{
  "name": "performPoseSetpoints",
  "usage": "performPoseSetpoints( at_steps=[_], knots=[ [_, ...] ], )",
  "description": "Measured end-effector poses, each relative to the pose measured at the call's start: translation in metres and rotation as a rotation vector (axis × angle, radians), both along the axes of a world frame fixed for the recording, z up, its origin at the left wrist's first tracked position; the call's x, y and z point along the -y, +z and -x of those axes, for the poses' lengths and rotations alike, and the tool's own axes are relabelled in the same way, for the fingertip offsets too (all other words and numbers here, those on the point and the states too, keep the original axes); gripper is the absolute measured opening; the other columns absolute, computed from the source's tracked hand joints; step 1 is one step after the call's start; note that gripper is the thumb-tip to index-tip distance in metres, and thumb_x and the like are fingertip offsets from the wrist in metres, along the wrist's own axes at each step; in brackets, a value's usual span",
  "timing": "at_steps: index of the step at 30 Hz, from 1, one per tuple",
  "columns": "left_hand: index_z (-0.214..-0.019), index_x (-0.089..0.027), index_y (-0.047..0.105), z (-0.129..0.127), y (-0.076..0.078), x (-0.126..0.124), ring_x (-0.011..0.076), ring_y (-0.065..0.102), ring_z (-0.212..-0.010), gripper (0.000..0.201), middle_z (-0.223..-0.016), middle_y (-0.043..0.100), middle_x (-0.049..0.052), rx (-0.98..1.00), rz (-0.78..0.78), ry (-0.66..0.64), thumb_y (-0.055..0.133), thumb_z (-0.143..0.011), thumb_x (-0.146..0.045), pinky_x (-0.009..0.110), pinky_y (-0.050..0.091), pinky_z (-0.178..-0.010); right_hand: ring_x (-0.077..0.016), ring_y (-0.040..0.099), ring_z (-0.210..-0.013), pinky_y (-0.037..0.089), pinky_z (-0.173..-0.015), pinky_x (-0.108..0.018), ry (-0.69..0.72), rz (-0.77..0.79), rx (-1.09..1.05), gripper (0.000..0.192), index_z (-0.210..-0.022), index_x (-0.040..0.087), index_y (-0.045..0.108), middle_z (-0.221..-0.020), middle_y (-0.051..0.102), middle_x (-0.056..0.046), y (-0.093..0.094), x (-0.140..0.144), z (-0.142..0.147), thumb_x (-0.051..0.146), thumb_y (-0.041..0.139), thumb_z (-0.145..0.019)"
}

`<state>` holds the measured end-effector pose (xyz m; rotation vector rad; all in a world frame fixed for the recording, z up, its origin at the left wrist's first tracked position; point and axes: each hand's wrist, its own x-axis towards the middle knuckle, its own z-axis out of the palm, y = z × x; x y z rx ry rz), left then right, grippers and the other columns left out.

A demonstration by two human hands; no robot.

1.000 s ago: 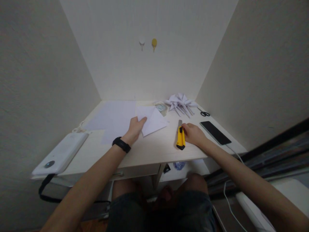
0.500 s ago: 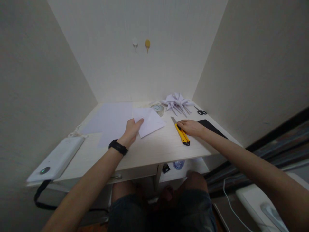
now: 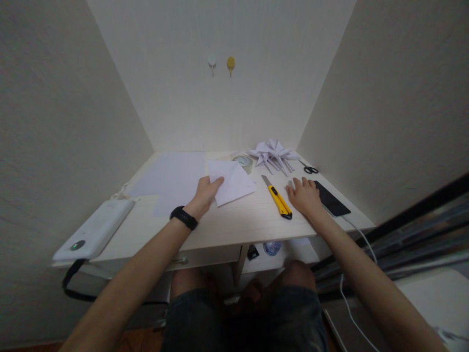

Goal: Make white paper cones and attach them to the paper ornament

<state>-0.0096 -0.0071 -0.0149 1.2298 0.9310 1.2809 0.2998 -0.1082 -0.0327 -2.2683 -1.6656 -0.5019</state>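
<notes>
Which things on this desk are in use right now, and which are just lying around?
In use:
folded paper, held by the left hand
yellow utility knife, beside the flat, open right hand

Lying about:
flat paper sheets
finished paper folds
scissors
phone
white device
tape roll

The left hand (image 3: 204, 194) covers the near corner of the folded paper (image 3: 231, 181). The clock (image 3: 243, 162), at one o'clock from it, is half hidden behind that paper. Both forearms run off the bottom edge.
</notes>
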Motion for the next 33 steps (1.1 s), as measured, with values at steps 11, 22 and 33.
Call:
performPoseSetpoints(
  at_steps=[11, 22, 33],
  knots=[
    [-0.097, -0.008, 0.072, 0.001, 0.001, 0.001, 0.0245, 0.069, -0.089, 0.035, -0.107, 0.074, 0.017, 0.092, 0.025, -0.081, 0.078, -0.068, -0.026, 0.036, 0.054, -0.084, -0.0308, 0.064, -0.108, 0.046, -0.094, -0.041, 0.212, -0.142, -0.144, 0.051, -0.122, 0.012, 0.066, -0.115, 0.072, -0.017, 0.011, 0.007, 0.03, 0.05, 0.043, -0.096],
    [-0.093, -0.009, 0.072, 0.006, 0.004, 0.004, 0.0236, 0.07, -0.082, 0.03, -0.097, 0.076, 0.014, 0.066, 0.129, -0.155, 0.076, -0.063, -0.014, 0.038, 0.054, -0.084, -0.0282, 0.069, -0.095, 0.051, -0.083, -0.037, 0.289, 0.012, -0.233, 0.04, -0.12, 0.021, 0.07, -0.105, 0.076, -0.011, 0.005, 0.006, 0.024, 0.034, 0.057, -0.085],
    [-0.098, -0.008, 0.07, 0.005, 0.004, 0.004, 0.0258, 0.07, -0.095, 0.037, -0.104, 0.075, 0.016, 0.276, 0.114, -0.233, 0.08, -0.062, -0.01, 0.042, 0.051, -0.096, -0.0235, 0.072, -0.072, 0.06, -0.063, -0.036, 0.469, -0.015, -1.412, 0.07, -0.131, 0.014, 0.058, -0.087, 0.075, -0.011, 0.031, -0.044, 0.097, 0.046, 0.079, -0.073]
  ],
)
